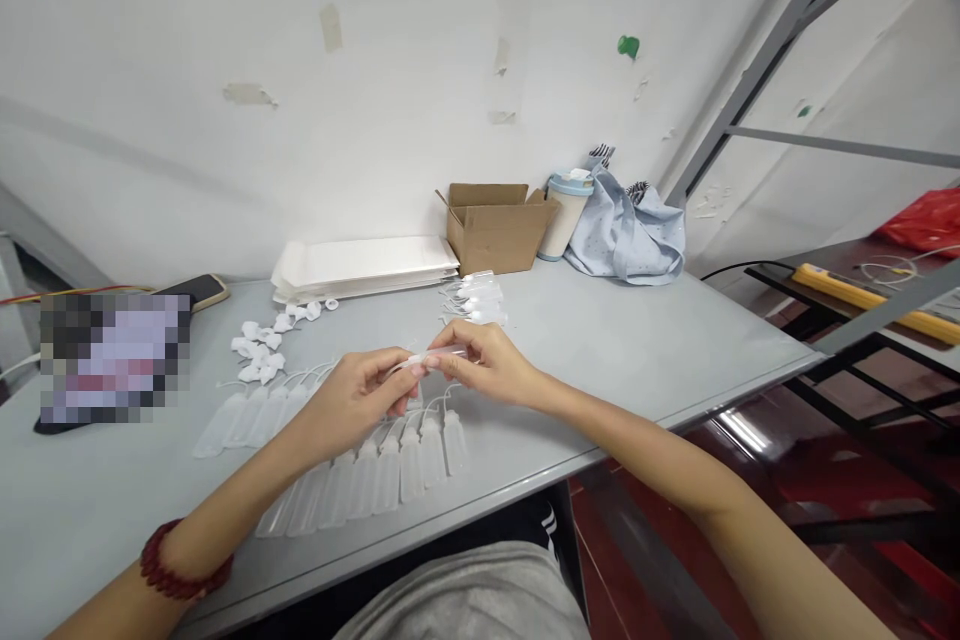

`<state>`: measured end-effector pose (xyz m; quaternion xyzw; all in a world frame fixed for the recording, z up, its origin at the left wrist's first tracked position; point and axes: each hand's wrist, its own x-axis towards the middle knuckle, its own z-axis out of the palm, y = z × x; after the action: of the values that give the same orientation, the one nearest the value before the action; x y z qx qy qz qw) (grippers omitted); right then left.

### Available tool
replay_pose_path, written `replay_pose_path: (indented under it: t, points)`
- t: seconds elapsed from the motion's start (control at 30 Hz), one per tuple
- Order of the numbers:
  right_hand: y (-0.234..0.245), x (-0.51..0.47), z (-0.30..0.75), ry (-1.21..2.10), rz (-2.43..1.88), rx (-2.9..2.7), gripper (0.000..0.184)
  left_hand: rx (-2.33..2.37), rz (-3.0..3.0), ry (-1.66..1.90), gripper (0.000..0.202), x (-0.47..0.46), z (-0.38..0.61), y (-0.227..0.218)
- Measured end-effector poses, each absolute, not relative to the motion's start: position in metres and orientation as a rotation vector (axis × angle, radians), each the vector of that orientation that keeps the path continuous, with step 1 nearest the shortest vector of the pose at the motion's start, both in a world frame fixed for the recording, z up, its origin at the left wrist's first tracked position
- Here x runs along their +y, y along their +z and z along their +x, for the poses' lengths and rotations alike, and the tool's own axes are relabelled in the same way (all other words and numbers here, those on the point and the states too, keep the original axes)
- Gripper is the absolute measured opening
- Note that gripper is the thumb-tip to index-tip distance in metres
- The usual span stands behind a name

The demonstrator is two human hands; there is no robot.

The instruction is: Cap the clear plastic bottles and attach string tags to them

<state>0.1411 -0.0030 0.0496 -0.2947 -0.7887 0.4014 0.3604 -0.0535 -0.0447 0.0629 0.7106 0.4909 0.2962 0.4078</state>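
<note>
Both hands meet above the grey table (645, 360), pinching one small clear plastic packet (439, 355) between them. My left hand (360, 395) grips its left end with closed fingers. My right hand (484, 360) holds the right end, fingers curled. Below the hands lie rows of several clear packets with thin cords (375, 470). A second row (251, 415) lies to the left. Small white pieces (262, 350) are scattered farther back, and a little pile of clear packets (476, 300) sits behind my right hand.
A stack of white flat bags (367, 265) lies against the wall, beside an open cardboard box (495, 225), a cup with a lid (566, 210) and a pale blue cloth bag (630, 235). A phone (196, 290) lies at left. Metal shelving (862, 310) stands right.
</note>
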Motion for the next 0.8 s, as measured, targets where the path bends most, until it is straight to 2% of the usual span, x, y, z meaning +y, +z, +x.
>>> replay_pose_path:
  t: [0.2, 0.3, 0.4, 0.63, 0.8]
  points:
    - [0.046, -0.001, 0.141, 0.686, -0.591, -2.147, 0.029, 1.2, 1.778, 0.807, 0.044, -0.044, -0.054, 0.065]
    - [0.047, -0.002, 0.142, 0.708, -0.567, -2.159, 0.028, 1.213, 1.935, 0.941, 0.043, -0.047, -0.052, 0.065]
    - [0.051, -0.002, 0.145, 0.925, -0.572, -2.158, 0.03, 1.194, 2.113, 1.006, 0.039, -0.05, -0.05, 0.064]
    - [0.054, 0.007, 0.149, 1.805, -0.623, -1.905, 0.037, 1.214, 2.28, 1.01, 0.037, -0.055, -0.047, 0.057]
    - [0.055, 0.012, 0.149, 2.012, -0.648, -1.877, 0.04, 1.216, 2.338, 0.952, 0.037, -0.053, -0.045, 0.056]
